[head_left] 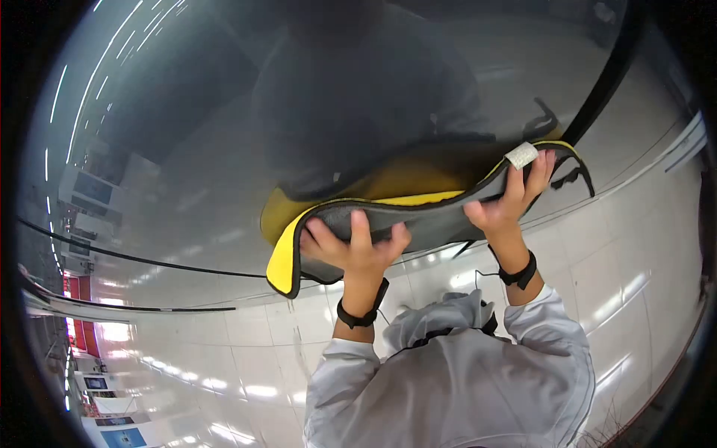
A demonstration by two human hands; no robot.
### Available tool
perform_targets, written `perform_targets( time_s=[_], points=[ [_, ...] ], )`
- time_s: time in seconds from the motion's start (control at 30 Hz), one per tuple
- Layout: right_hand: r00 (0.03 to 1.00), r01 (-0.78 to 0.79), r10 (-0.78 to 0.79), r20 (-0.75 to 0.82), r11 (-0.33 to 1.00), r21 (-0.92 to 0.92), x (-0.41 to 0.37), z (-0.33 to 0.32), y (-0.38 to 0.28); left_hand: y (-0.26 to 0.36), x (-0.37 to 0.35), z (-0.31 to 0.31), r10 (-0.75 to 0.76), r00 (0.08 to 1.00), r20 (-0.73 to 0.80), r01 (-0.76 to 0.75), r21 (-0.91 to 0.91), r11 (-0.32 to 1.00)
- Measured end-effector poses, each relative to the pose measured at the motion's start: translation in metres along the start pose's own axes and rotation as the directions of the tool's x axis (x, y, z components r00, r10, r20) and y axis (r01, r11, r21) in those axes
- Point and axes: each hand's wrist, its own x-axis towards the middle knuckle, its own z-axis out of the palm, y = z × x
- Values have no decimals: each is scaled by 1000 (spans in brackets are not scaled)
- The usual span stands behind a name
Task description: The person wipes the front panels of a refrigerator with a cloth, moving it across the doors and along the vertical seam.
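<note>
A grey towel-like cloth [433,224] with a yellow underside and dark edging stretches between my hands along a glossy dark curved panel [202,201], which looks like car glass. My left hand [355,243] grips the cloth near its left end, fingers spread over the grey side. The yellow corner folds out beside it. Toward the right end, my right hand [515,194] holds the cloth with its fingertips at the upper edge, by a small white label [521,155]. The panel mirrors the cloth. Both wrists carry black bands.
Shiny pale floor tiles [246,336] lie below the panel. A black trim strip [609,82] runs down its right side, and a thin dark seam [149,261] crosses the left. Display boards [123,437] stand at the far lower left.
</note>
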Motion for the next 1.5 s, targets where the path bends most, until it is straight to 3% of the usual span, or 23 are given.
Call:
perform_targets(
  time_s=[0.1,0.13,0.2,0.23,0.37,0.47,0.6,0.67,0.7,0.8,0.83,0.87,0.93,0.97,1.13,1.3,1.5],
  points=[
    [1000,-23,23,13,1000,13,5,12,-9,-15,3,3,148,986,-74,-150,-30,988],
    [1000,-22,22,8,1000,20,7,16,-11,-22,9,-3,300,954,19,-300,10,954],
    [999,-26,26,28,1000,-5,11,19,-19,-28,16,-4,336,941,28,-334,-58,941],
    [997,-55,57,59,998,-37,2,9,-13,-11,11,-9,241,971,2,-236,-192,953],
    [989,-93,96,111,995,-27,-2,-5,-12,7,9,-14,225,967,122,-205,-156,966],
    [987,-116,113,111,993,25,5,-1,-22,-5,4,-8,274,958,79,-255,-192,948],
    [988,-119,114,105,992,42,6,2,-26,-11,-1,-10,411,892,187,-403,-81,912],
    [988,-111,105,110,993,43,5,4,-34,-7,11,-19,215,967,139,-194,-148,970],
    [988,-104,98,117,994,46,6,3,-38,-13,7,-18,292,944,152,-280,-96,955],
    [990,-90,84,110,995,48,2,11,-60,-33,-1,-23,267,954,136,-256,-93,962],
    [991,-86,80,110,995,46,0,11,-58,-37,0,-25,378,913,152,-369,-83,926],
    [991,-89,84,109,995,48,-1,12,-62,-42,-6,-25,352,918,180,-344,-75,936],
    [992,-76,71,101,996,48,0,18,-73,-49,-8,-24,6,996,92,17,-242,970],
    [993,-88,82,90,994,62,2,21,-81,-57,-6,-29,26,993,113,-9,-149,989],
    [996,-66,60,72,994,87,13,30,-111,-89,2,-37,5,1000,27,-4,-51,999],
    [1000,-8,6,23,994,105,21,33,-108,-85,14,-33,-17,999,-43,15,-41,999],
    [999,33,-32,-3,995,89,49,20,-79,-67,29,-30,28,1000,-1,-28,-20,999]
  ],
)
